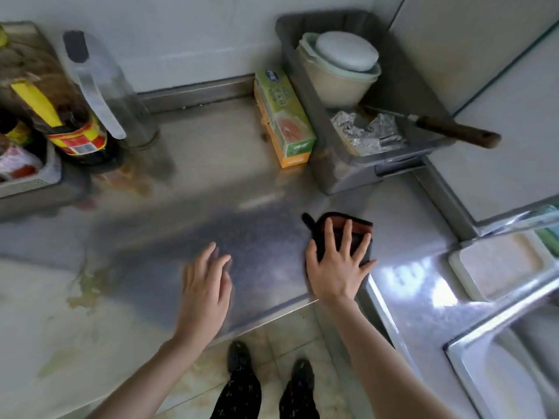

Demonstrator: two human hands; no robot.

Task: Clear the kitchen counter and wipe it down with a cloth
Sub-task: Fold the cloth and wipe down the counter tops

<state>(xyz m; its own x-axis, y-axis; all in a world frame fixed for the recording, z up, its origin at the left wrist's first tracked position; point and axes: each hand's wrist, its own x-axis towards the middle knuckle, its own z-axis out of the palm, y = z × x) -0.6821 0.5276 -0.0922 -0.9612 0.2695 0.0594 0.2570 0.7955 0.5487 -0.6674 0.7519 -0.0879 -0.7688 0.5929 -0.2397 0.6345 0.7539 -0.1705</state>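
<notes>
Dark folded cloth [351, 234], reddish trim, flat under spread right hand [335, 267].

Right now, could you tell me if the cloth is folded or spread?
Folded: the dark cloth is a compact pad, layers showing at its far edge, under the right hand.

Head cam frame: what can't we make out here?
Head view only.
Cloth: largely covered by right hand.
Left basket: cut off by left edge.
Sink: cut off at lower-right edge.
Box print: too blurred to read.
Left hand: motion-blurred; counter contact unclear.
</notes>
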